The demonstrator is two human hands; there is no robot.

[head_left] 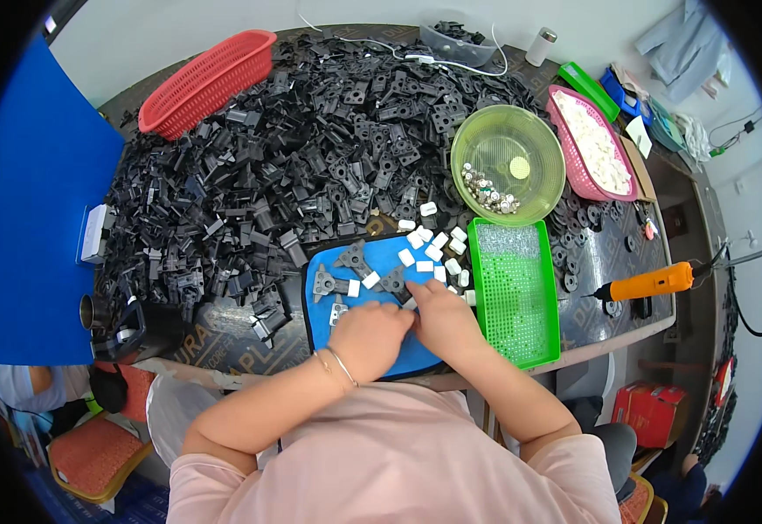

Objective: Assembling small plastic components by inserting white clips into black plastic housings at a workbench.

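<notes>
Blue mat [324,336] at the near table edge, strewn with grey plastic brackets [352,258] and small white blocks [433,253]. Left hand [370,336] curled into a loose fist on the mat, knuckles down, thin bracelet at the wrist; whether anything sits inside the fist cannot be told. Right hand [445,314] just beside it, touching at the knuckles, fingertips pressed together on a grey bracket [396,284] near the mat's middle, with a white block [411,303] right at the fingers. Immediately right of the mat, a green perforated tray [514,297]. Beyond it, a translucent green bowl [509,162] with small metal pieces at the bottom. Behind everything, a huge heap of black plastic parts [311,148] covering most of the table. Far left, a red basket [206,83]; far right, a pink basket [592,144] of white pieces and an orange-handled tool [647,282] lying near the edge.
</notes>
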